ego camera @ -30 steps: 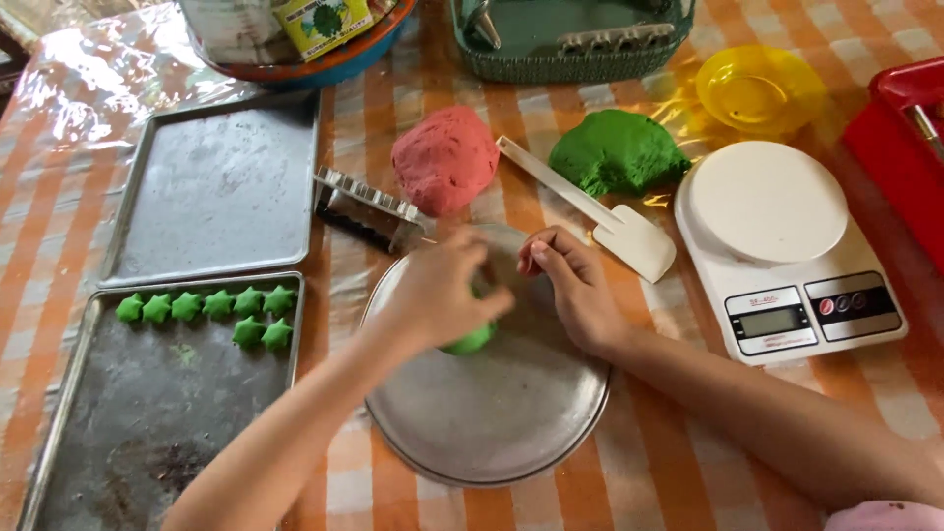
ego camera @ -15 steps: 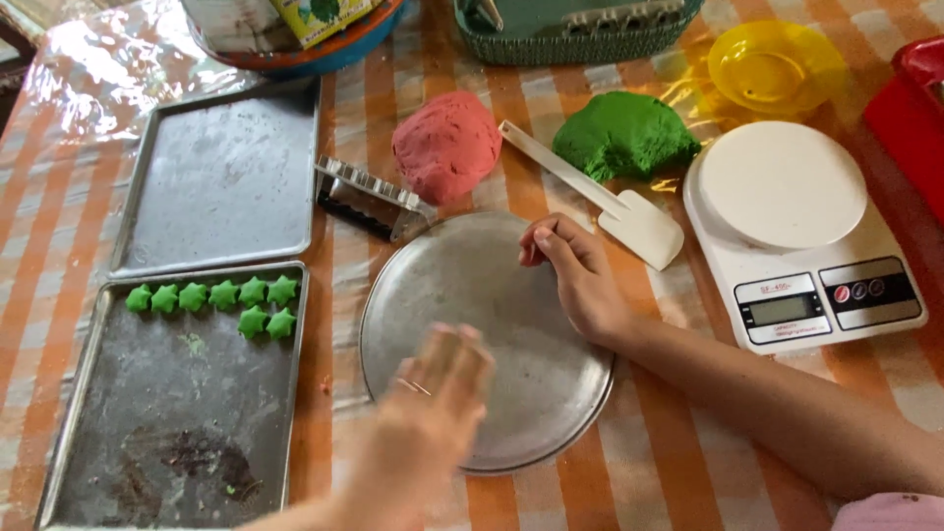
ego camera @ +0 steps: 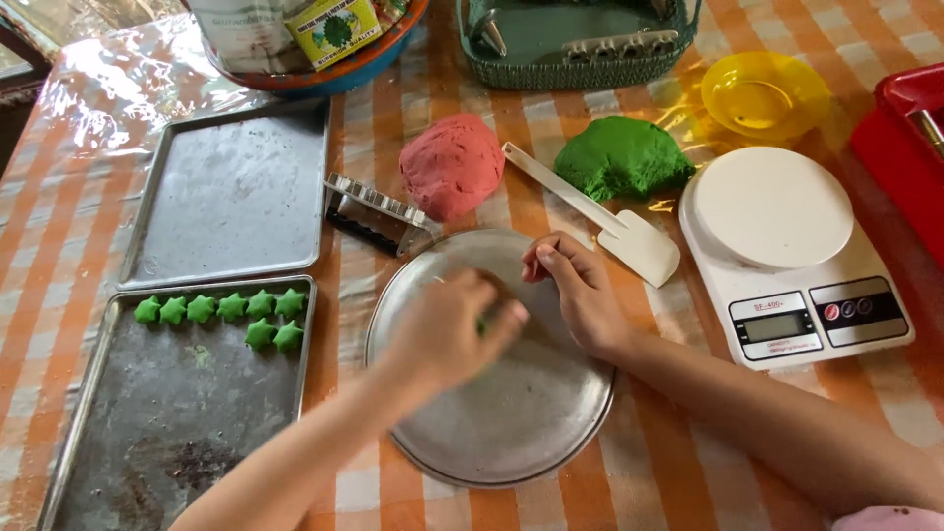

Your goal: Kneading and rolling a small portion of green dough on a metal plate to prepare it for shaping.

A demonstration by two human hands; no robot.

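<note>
Head view, left hand (ego camera: 447, 329) gripping green dough (ego camera: 483, 323), right hand (ego camera: 580, 290) on round plate (ego camera: 521, 433)

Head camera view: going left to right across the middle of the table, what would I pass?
Tray with green dough stars → metal cutter → round metal plate with the left hand then right hand over it → white spatula → white kitchen scale → red container.

Both forearms bare, no sleeves; pink cloth bit (ego camera: 890, 517) by right elbow
</note>
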